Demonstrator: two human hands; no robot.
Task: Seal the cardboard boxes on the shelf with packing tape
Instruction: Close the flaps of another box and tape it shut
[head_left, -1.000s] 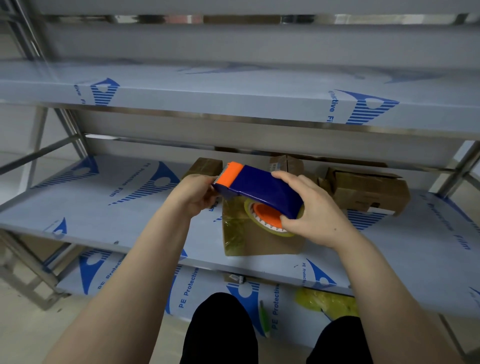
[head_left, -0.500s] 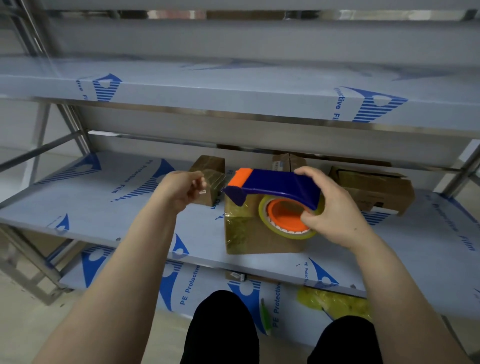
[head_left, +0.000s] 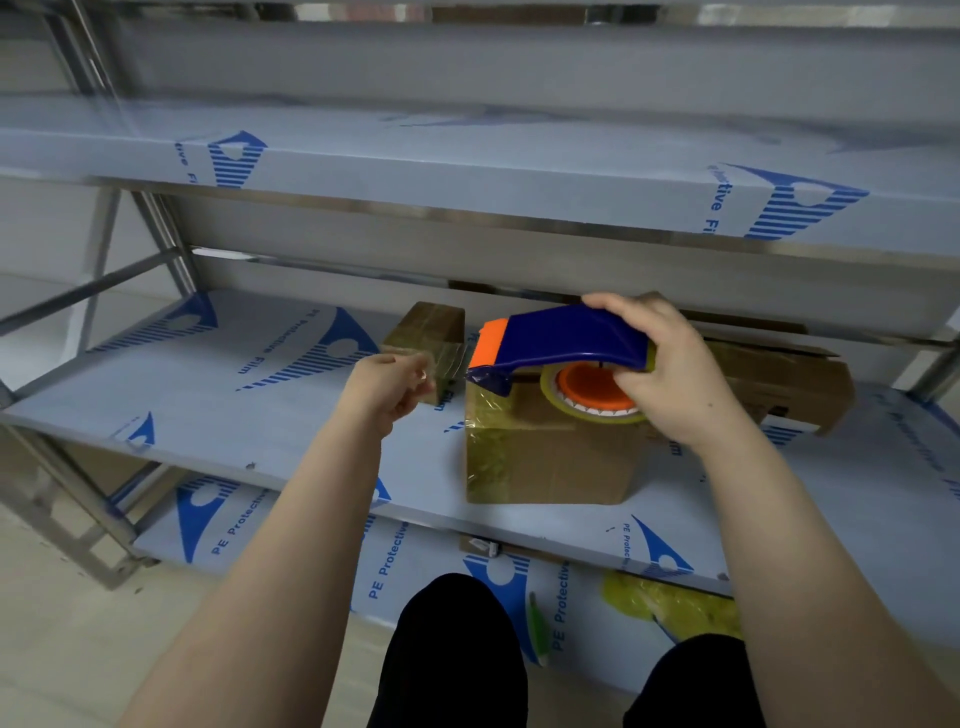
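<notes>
The right hand (head_left: 675, 379) is gripping the tape dispenser (head_left: 561, 338) from above, with the fingers curled over its blue hood and the thumb beside the tape roll (head_left: 592, 397). The dispenser is hovering just above the front box (head_left: 550, 460), its orange cutter end pointing left.

The left hand (head_left: 387, 382) is positioned to the left of the cutter end, near it but apart from it. Its thumb and fingertips are pressing together on what appears to be the tape end (head_left: 427, 375). The clear film is hard to resolve, so this pinch is a judgement.

The front box is standing on the middle shelf (head_left: 291, 415), near the shelf's front edge. Glossy tape is already covering its left face. A small taped box (head_left: 431, 332) is sitting behind the left hand. An open-flapped box (head_left: 784, 379) is lying behind the right hand.

Controlling relation: the front box is lying below and to the right of the left hand, directly under the right hand, which is the nearer one. The line from the tape end to the dispenser is running left to right, roughly parallel to the box's front edge.

The next move is likely calling for the left hand to lower the tape end onto the box's left edge. The right hand would then draw the dispenser rightward across the top.
</notes>
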